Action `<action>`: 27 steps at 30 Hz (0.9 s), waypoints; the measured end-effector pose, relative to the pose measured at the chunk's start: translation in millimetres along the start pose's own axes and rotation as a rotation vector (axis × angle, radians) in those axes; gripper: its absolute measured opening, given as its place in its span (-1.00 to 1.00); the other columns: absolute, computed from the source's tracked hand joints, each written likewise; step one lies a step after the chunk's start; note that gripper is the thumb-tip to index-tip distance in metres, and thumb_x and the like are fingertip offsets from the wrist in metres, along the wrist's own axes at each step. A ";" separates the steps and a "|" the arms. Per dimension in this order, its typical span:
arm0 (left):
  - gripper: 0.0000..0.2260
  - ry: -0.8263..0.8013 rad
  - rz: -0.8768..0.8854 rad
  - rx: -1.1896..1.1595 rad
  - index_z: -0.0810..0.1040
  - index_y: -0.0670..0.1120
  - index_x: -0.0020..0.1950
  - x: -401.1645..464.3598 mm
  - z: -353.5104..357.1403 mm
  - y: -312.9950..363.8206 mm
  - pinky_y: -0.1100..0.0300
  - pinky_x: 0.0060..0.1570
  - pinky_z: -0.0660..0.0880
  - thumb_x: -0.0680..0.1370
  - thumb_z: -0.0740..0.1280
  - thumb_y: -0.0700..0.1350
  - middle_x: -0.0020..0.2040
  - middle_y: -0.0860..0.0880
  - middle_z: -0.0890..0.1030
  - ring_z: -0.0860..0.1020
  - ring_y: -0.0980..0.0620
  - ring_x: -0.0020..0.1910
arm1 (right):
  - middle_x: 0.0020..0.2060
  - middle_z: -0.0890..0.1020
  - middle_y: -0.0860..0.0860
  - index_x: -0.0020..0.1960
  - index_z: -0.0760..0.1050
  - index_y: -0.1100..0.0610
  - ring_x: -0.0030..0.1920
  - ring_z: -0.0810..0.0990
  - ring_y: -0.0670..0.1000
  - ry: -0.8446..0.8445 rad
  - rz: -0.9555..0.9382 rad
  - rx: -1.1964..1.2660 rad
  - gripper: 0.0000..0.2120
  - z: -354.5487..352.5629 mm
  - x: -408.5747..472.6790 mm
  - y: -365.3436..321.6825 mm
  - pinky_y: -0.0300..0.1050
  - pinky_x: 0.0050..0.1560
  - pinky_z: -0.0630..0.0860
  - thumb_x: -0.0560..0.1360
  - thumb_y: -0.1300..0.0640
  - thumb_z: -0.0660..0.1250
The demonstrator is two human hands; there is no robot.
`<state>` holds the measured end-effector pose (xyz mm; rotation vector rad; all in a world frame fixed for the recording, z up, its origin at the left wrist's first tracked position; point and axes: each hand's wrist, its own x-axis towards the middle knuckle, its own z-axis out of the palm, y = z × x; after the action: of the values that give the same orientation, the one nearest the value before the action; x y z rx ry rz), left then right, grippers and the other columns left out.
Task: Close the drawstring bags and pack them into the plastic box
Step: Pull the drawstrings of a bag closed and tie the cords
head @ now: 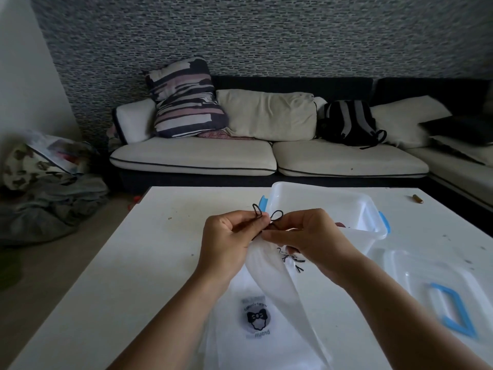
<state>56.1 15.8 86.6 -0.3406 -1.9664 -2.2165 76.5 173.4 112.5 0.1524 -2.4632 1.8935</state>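
I hold a white drawstring bag [269, 276] up over the table, its mouth gathered between my hands. My left hand [229, 241] pinches one black cord loop [257, 210], and my right hand [306, 236] pinches the other loop [276, 215]. Frayed black cord ends [290, 259] hang below my right hand. More flat white bags [256, 320], the top one printed with a bow logo, lie on the table beneath my forearms. The clear plastic box [354, 206] with blue latches stands open just behind my hands.
The box lid [426, 273] with a blue handle lies on the white table [133, 263] at the right. A small brown object [417, 198] sits at the table's far right. A sofa with cushions and a backpack stands behind; clothes are piled on the floor at left.
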 end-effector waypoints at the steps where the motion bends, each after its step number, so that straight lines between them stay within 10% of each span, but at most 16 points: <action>1: -0.96 -0.012 0.003 0.015 0.76 -0.10 -0.13 0.1 -0.6 0.0 0.00 0.08 0.62 0.46 0.50 -0.18 -0.17 -0.09 0.74 0.72 -0.10 -0.10 | -0.36 0.63 0.15 -0.19 0.73 0.11 -0.41 0.43 -0.05 0.027 -0.020 -0.032 -0.93 0.8 -0.4 0.3 -0.22 -0.35 0.39 0.36 0.13 0.59; 11: -0.91 -0.147 -0.045 0.052 0.74 -0.20 -0.04 2.9 -8.8 1.4 0.11 0.05 0.62 0.52 0.45 -0.23 -0.12 -0.12 0.74 0.71 -0.11 -0.05 | -0.60 0.41 -0.18 -0.37 0.52 0.07 -0.55 0.31 -0.15 0.073 -0.132 -0.267 -0.71 2.3 0.8 1.6 -0.40 -0.48 0.23 0.52 0.22 0.42; 27: -0.93 -0.073 0.124 0.202 0.73 -0.07 -0.07 4.2 -9.3 -4.0 0.23 -0.06 0.59 0.55 0.43 -0.18 -0.19 0.02 0.73 0.68 0.04 -0.16 | -0.29 0.47 0.21 -0.20 0.65 0.25 -0.24 0.32 0.14 -0.060 -0.030 0.155 -0.80 -7.5 0.0 -1.6 -0.07 -0.28 0.27 0.53 0.13 0.43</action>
<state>50.5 7.2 82.9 -0.5070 -2.1217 -1.9363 76.3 180.2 115.9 0.2521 -2.3344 2.0965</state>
